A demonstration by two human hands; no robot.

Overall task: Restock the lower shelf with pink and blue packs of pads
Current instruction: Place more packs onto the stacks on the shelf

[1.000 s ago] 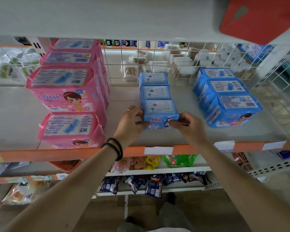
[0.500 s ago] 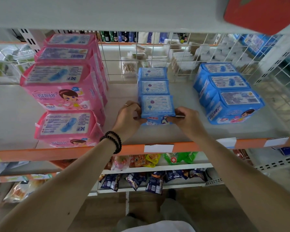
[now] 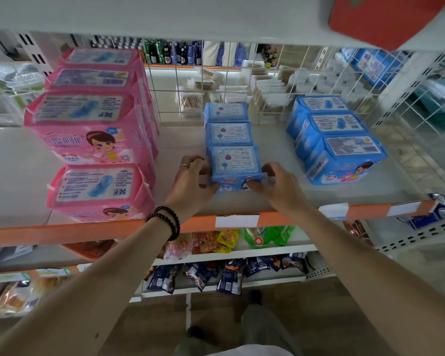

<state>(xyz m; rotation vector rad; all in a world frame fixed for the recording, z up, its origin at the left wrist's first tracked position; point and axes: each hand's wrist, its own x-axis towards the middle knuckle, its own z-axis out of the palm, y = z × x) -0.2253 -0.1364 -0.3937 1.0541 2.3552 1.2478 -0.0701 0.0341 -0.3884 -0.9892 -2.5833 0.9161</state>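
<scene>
In the head view, the front small blue pack [image 3: 233, 167] is held from both sides on the shelf [image 3: 16, 176] with the orange front edge [image 3: 62, 231]. The left hand [image 3: 194, 185] is curled round the pack's left end, and the right hand [image 3: 276, 187] is curled round its right end, with the thumbs pressed on the front face. A ring is worn on the left hand, and black bead bracelets [image 3: 166, 220] are worn on the left wrist. The pack is set down on the shelf, touching the small blue pack behind it, so a row of three small blue packs [image 3: 228, 132] is made, going back to the white wire grid [image 3: 216, 86]. To the left, big pink packs [image 3: 93, 129] are piled up in a stack, with one more pink pack [image 3: 98, 191] low at the front. To the right, three bigger blue packs [image 3: 337, 140] are lined up, one behind the other. It looks like a lot of the job is done, because pink and blue packs are already placed on the shelf. Bare shelf is still seen between the rows and at the far left, so more packs could likely be added. The front pack probably just needs to be squared up and let go. On the shelves below, snack bags [image 3: 216, 253] are kept, some yellow, green and dark blue. A red box [image 3: 385, 19] is seen on the shelf above, at the top right.
</scene>
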